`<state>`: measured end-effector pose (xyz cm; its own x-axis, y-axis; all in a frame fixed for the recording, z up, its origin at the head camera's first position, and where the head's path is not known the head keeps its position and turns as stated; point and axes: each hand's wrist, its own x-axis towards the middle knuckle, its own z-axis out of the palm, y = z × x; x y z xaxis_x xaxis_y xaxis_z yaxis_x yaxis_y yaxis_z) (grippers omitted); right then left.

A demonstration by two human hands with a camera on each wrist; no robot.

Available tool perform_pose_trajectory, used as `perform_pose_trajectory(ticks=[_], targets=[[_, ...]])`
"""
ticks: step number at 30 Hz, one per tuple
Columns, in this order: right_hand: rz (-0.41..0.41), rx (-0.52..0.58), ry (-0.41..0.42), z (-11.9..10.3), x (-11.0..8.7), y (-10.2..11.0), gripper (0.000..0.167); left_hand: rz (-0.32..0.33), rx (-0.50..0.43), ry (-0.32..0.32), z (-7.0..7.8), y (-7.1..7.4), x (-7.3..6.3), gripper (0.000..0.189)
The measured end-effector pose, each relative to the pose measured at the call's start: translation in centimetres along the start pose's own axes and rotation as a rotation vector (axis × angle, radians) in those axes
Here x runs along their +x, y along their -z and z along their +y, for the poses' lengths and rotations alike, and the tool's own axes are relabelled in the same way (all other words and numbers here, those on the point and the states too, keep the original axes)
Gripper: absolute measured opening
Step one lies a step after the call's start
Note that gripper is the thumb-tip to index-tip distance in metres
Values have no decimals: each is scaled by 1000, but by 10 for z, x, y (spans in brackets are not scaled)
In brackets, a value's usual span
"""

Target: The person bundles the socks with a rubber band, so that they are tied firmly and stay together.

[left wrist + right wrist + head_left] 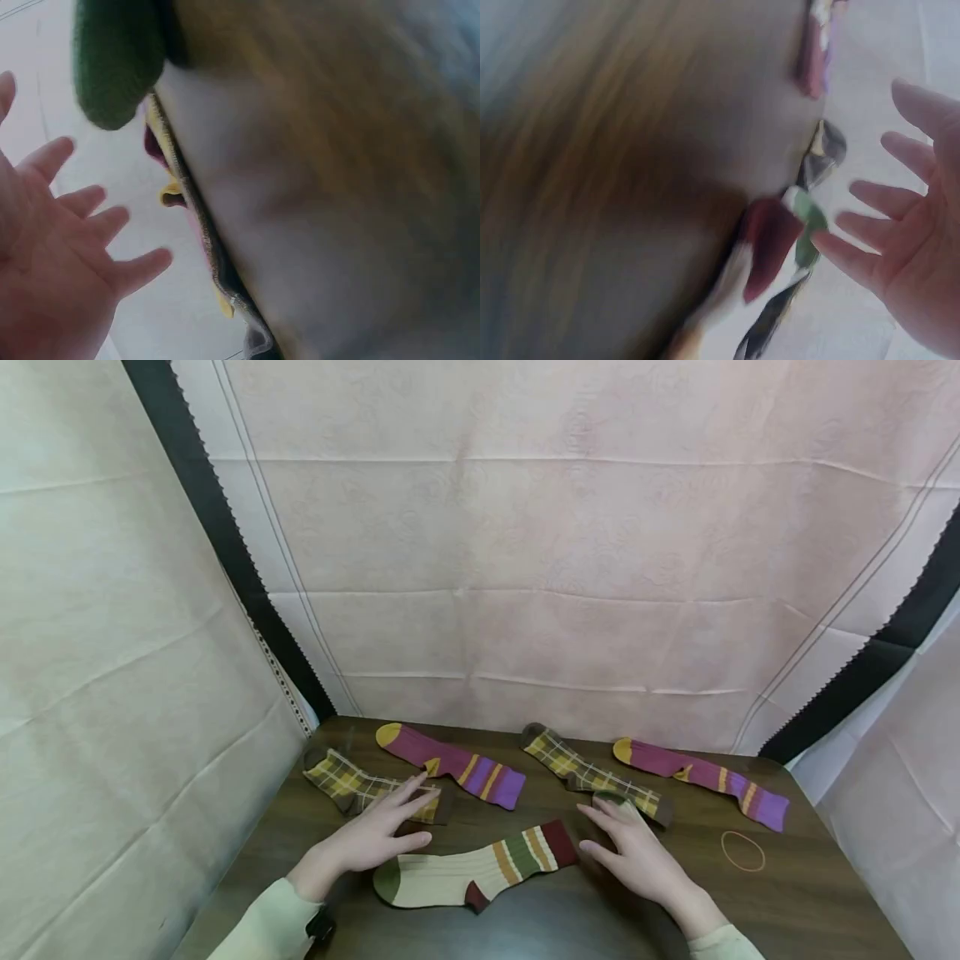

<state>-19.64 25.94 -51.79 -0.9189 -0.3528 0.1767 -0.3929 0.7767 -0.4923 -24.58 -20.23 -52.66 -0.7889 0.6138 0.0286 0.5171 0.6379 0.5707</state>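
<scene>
A cream sock point(442, 878) with a green toe, striped leg and dark red cuff lies flat between the hands. My left hand point(371, 833), fingers spread, is over a yellow-brown plaid sock point(341, 777), just beyond the cream sock's green toe point(116, 71). Past its fingertips lies a purple sock point(427, 752) with yellow toe and stripes. My right hand point(633, 852) is also spread, right of the dark red cuff point(769, 240). It mostly hides another cream sock, whose green toe point(808, 229) shows beyond the fingers. Neither hand grips anything.
A second plaid sock point(570, 760) and a second purple sock point(705, 777) lie at the back right. A tan rubber band point(742, 852) is on the brown table point(810, 893) right of my right hand. Pale cloth walls point(525, 543) stand behind and beside it.
</scene>
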Motion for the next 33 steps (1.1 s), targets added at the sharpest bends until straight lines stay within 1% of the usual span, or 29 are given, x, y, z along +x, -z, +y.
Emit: perform_pose_trajectory(ticks=[1,3,6,10,13,15,21,24,29,33], targets=[[-7,26,-1,-1,2,-3,55,-13,-29,5,0,1,-1,69],[-19,65,-1,-3,6,-8,53,-30,-58,6,0,2,-2,67],[-56,139,-33,-6,13,-15,54,-24,-76,-2,0,6,-5,62],[-100,214,-109,-13,19,-22,58,-16,-89,-21,-1,12,-11,54],[-110,253,-168,-16,23,-26,61,-53,-126,-24,-3,16,-15,49],[-107,269,-189,-16,26,-28,61,-84,-142,-16,-5,18,-18,46],[-83,317,-171,-15,33,-36,58,-151,-189,30,-10,21,-24,39],[-57,335,-198,-15,35,-40,56,-186,-201,53,-11,22,-25,37],[-32,316,-244,-14,37,-45,54,-244,-188,86,-13,21,-27,32],[-35,306,-260,-13,37,-47,52,-263,-189,105,-14,20,-28,26]])
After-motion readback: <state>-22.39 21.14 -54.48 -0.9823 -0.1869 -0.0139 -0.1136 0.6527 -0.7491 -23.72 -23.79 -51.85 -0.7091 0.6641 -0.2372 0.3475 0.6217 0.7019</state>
